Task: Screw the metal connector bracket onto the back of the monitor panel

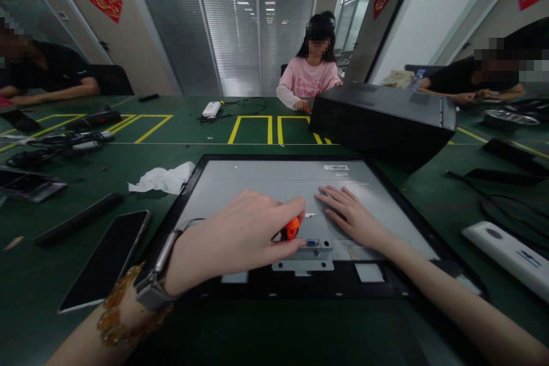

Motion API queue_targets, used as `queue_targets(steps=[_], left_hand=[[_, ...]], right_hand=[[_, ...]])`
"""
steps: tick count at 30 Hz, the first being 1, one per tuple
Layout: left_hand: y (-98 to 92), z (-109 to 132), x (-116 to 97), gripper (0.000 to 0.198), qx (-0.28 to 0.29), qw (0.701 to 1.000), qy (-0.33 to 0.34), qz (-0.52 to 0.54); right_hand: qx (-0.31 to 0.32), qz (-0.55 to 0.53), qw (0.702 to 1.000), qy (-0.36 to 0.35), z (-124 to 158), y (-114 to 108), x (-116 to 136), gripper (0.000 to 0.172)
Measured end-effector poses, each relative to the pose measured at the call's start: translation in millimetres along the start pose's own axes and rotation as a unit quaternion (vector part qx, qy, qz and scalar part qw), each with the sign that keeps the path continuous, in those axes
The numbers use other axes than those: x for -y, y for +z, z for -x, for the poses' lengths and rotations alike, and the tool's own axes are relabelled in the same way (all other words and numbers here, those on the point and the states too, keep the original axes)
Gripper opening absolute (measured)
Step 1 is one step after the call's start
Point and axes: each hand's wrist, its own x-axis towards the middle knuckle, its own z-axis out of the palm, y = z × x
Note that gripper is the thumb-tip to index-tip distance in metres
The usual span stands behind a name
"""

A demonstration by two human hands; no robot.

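A flat display panel [274,170] with a grey metal back and black frame lies on the green table in front of me. My left hand [249,234] is closed around a screwdriver [292,229] with an orange and black handle; its tip is hidden under the hand. Beside it, a metal bracket [304,266] with a blue video port [311,243] sits near the panel's close edge. My right hand [354,214] lies flat on the grey back, fingers spread, holding nothing.
Left of the panel lie a crumpled tissue [165,177], a phone [105,260] and a black bar [79,218]. A large black casing [381,120] stands behind to the right, near a person in pink [311,77]. A white device [510,257] and cables are at right.
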Motion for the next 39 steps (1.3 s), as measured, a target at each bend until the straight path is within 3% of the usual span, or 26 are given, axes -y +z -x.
queue_targets(steps=[22,33,39], left_hand=[[-3.8,2.4,-2.4,0.014,-0.017,1.0,-0.003,-0.014],[0.7,1.8,-5.7,0.014,-0.1,0.995,0.009,0.001],[6.5,-2.1,-5.7,0.024,-0.138,0.99,0.015,0.034]], right_hand=[[-0.005,-0.001,1.0,0.002,0.7,-0.1,1.7,0.044],[0.01,0.009,1.0,0.006,0.3,-3.4,2.9,0.044],[0.005,0.009,1.0,0.001,0.3,-1.7,0.5,0.045]])
